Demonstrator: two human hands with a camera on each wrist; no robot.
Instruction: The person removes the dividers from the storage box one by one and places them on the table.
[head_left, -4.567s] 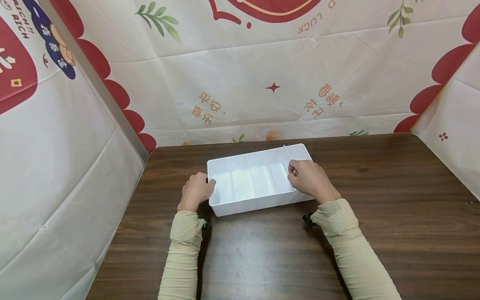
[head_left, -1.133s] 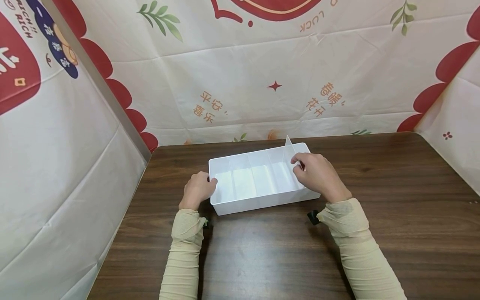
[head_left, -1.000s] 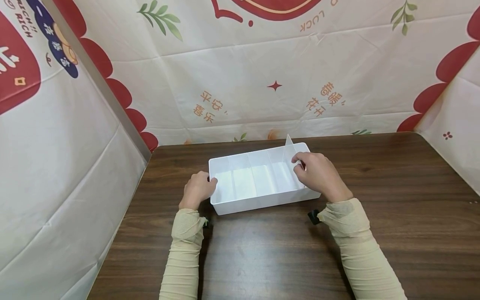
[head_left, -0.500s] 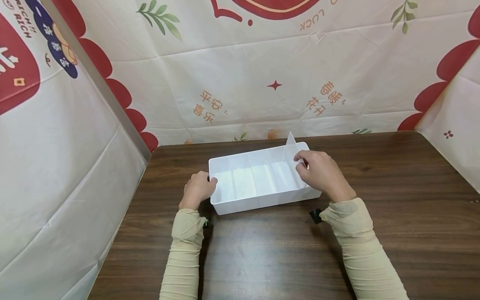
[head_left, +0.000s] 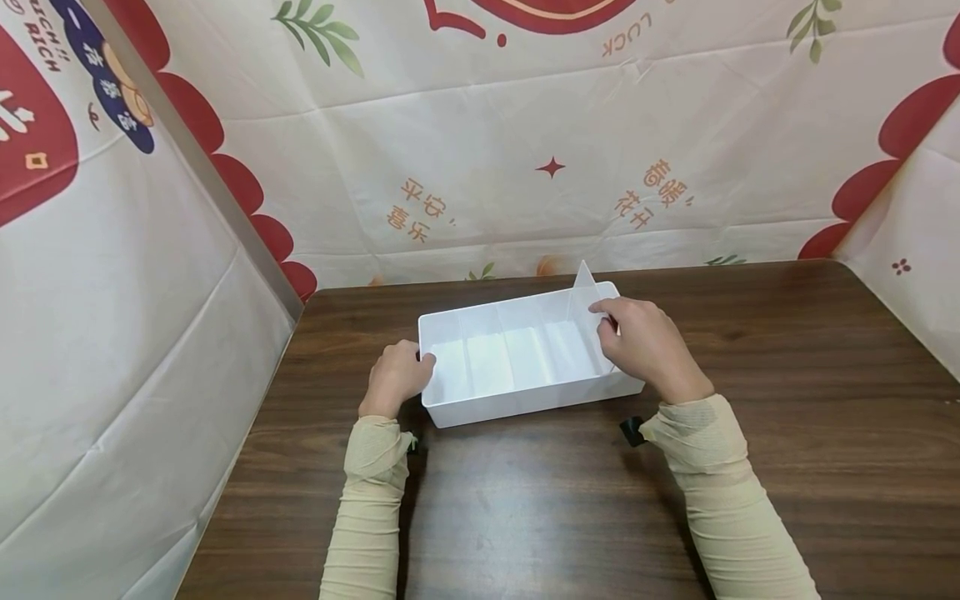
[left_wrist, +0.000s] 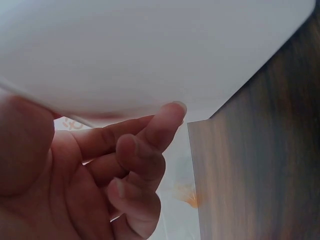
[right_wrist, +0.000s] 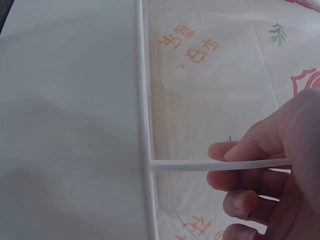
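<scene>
A white plastic box [head_left: 525, 403] sits slightly askew on the table, with faint upright lines along its inner back wall. My left hand [head_left: 393, 377] grips its left end wall, thumb over the rim and fingers outside; in the left wrist view the fingertips [left_wrist: 172, 112] touch the outer face. Toward the right end, a thin translucent divider [head_left: 585, 292] stands crosswise, its back corner well above the rim. My right hand [head_left: 648, 343] pinches the divider's upper edge. In the right wrist view that edge [right_wrist: 185, 165] runs between thumb and fingers and meets the box rim [right_wrist: 142, 100].
The box stands on a dark wood-grain table [head_left: 510, 508], near its back edge. A printed white cloth [head_left: 487, 142] hangs behind, and another cloth [head_left: 142, 333] slopes down along the left side. Black wrist gear [head_left: 632, 431] shows at the right cuff.
The divider, barely above the rim earlier, has risen at its back corner. My right hand has shifted right and slightly back with it. The left hand keeps its grip on the box.
</scene>
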